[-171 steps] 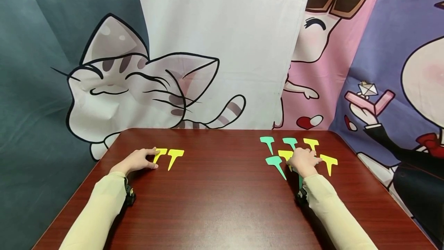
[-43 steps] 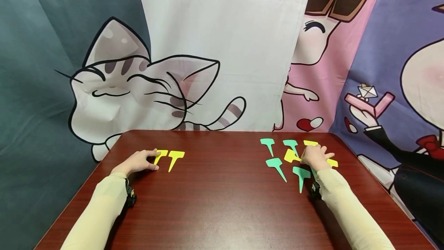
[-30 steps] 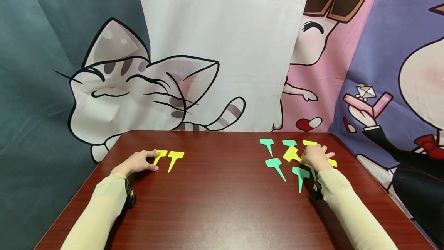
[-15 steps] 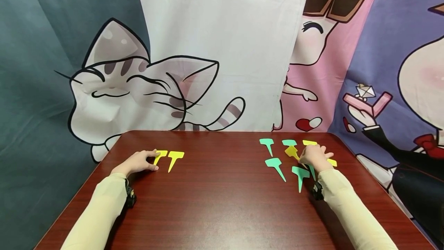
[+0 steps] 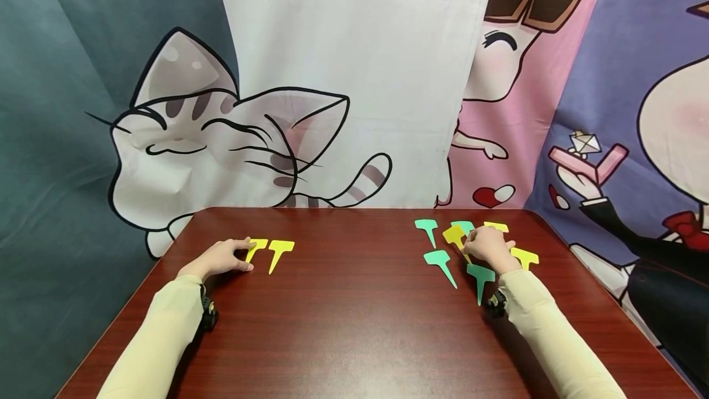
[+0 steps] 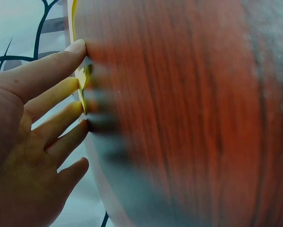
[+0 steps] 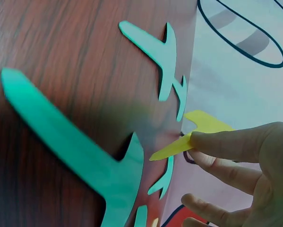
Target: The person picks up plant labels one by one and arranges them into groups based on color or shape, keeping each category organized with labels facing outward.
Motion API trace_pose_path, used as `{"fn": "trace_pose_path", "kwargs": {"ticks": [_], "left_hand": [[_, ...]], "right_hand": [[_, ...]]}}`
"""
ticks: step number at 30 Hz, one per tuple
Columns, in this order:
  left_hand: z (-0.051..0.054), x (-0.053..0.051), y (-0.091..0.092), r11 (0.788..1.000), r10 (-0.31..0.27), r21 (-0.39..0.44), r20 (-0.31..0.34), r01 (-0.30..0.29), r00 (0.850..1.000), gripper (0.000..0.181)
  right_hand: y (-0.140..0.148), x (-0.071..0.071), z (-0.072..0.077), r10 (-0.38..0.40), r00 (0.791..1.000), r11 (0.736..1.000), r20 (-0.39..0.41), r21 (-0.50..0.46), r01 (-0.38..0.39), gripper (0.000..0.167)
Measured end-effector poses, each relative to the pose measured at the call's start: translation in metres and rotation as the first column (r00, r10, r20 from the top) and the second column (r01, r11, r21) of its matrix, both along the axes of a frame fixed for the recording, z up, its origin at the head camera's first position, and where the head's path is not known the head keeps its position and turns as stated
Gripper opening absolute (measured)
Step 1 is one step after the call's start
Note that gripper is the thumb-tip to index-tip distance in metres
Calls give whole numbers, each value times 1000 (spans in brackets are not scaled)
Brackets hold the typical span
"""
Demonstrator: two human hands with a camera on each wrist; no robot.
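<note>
My right hand point(image 5: 490, 248) pinches a yellow T-shaped plant label point(image 5: 453, 234) by its stem, between thumb and index finger; the right wrist view shows that yellow label point(image 7: 207, 124) raised off the table, its tip pointing left. Green plant labels point(image 5: 439, 258) lie close around this hand, one partly hidden behind it. On the left side, my left hand point(image 5: 218, 257) rests at a yellow label point(image 5: 258, 244) with its fingers nearly straight; whether they press on it I cannot tell. A second yellow label point(image 5: 280, 247) lies just to its right.
Two more yellow labels, one at the back point(image 5: 495, 226) and one at the right point(image 5: 524, 257), lie beyond my right hand. The brown wooden table point(image 5: 354, 325) ends at a printed cartoon curtain point(image 5: 354, 48).
The yellow label lay flat 5.7 seconds ago; now my right hand holds it up. Within the last half second that hand has moved left with it. My left hand stays put.
</note>
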State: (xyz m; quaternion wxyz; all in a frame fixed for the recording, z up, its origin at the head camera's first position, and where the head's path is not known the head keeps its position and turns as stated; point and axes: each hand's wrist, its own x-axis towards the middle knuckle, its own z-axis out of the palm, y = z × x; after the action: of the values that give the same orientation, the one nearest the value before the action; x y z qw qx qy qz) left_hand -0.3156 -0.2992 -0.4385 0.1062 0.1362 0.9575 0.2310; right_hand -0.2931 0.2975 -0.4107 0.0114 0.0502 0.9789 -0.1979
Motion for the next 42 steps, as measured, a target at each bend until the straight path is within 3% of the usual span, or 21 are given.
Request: {"fn": "trace_pose_path", "kwargs": {"ticks": [12,21,33,42], "left_hand": [[0,-1,0,1000,-1,-5,-3,1,1000,72],[-1,-2,-1,1000,-8,-8,-4,7,1000,72],[-3,-1,-1,1000,-14,1,-15,14,1000,71],[-1,0,-1,1000,-12,4,-11,12,1000,71]], "right_hand": [[-25,-5,-6,-1,999,998,-35,-56,-1,17],[-52,-5,-6,40,997,993,-64,-107,-47,15],[-77,-8,-10,110,972,984,-206,-116,-135,16],[-101,-10,-14,82,979,965,-188,-228,-125,13]]}}
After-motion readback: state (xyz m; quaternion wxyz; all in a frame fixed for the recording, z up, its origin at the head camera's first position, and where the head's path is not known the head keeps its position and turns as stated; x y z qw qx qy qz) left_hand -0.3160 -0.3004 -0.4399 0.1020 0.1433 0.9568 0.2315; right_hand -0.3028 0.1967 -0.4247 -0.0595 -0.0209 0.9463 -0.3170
